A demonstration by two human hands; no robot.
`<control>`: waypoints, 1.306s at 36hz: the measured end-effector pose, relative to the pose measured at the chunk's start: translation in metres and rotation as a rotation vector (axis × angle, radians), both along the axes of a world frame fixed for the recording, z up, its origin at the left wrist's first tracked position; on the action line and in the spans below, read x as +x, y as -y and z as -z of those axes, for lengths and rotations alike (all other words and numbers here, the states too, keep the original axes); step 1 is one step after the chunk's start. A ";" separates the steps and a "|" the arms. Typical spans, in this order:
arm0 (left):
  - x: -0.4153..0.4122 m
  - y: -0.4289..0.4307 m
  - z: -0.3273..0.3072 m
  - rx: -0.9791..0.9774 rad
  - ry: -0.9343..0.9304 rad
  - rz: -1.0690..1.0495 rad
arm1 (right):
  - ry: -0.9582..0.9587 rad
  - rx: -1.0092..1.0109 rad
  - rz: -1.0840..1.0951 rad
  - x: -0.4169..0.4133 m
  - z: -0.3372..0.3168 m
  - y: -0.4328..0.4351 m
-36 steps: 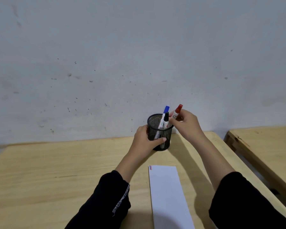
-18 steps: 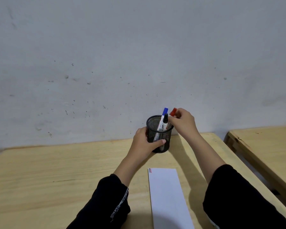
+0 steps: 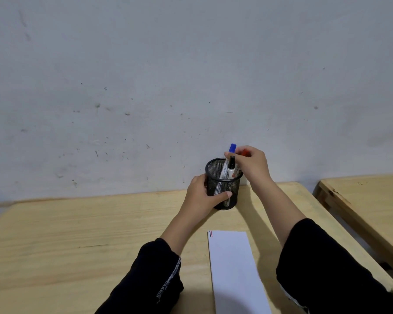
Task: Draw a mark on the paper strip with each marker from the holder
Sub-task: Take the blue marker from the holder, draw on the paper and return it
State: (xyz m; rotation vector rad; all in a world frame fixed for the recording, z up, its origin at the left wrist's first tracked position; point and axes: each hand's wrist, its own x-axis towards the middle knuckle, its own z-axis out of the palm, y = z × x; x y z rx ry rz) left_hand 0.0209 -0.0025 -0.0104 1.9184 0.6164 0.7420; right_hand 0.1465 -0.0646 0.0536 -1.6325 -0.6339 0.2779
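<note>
A black mesh holder [image 3: 224,184] stands near the table's far edge, and my left hand [image 3: 202,197] is wrapped round its left side. Inside it stand a blue-capped marker [image 3: 232,148] and a black-capped marker [image 3: 232,162]. My right hand [image 3: 251,164] hovers over the holder's right rim, its fingers curled on a red-capped marker [image 3: 245,152]; only the red cap shows behind them. The fingertips touch the blue marker just below its cap. The white paper strip [image 3: 234,268] lies in front of the holder, with short coloured marks at its top left corner [image 3: 210,233].
The wooden table [image 3: 77,234] meets a grey wall just behind the holder. A second wooden table [image 3: 372,200] stands to the right across a narrow gap. My black sleeves cover the table's near edge.
My right hand has lowered the red marker into the holder and shifted left towards the blue marker. My left hand has kept its hold on the holder.
</note>
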 end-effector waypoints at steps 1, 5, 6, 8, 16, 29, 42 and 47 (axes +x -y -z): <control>0.000 0.001 0.000 -0.006 0.005 -0.002 | 0.003 0.034 -0.008 -0.001 -0.002 0.003; -0.002 0.005 0.001 -0.007 0.002 -0.020 | 0.009 0.172 -0.038 -0.006 -0.014 0.016; -0.002 0.007 0.001 -0.002 -0.009 -0.026 | 0.017 0.201 -0.040 -0.008 -0.018 0.019; -0.003 0.010 0.000 0.019 -0.029 -0.048 | 0.040 0.268 -0.041 -0.014 -0.026 0.026; -0.014 0.018 -0.007 -0.085 -0.058 -0.156 | 0.184 0.446 -0.064 -0.041 -0.053 0.061; -0.082 0.061 -0.087 -0.113 0.262 0.020 | 0.424 0.387 -0.099 -0.103 -0.053 0.116; -0.143 0.107 -0.103 0.144 0.159 0.037 | 0.493 0.187 -0.195 -0.153 -0.010 0.146; -0.154 0.114 -0.097 0.165 0.089 0.013 | 0.571 0.105 -0.237 -0.160 -0.004 0.149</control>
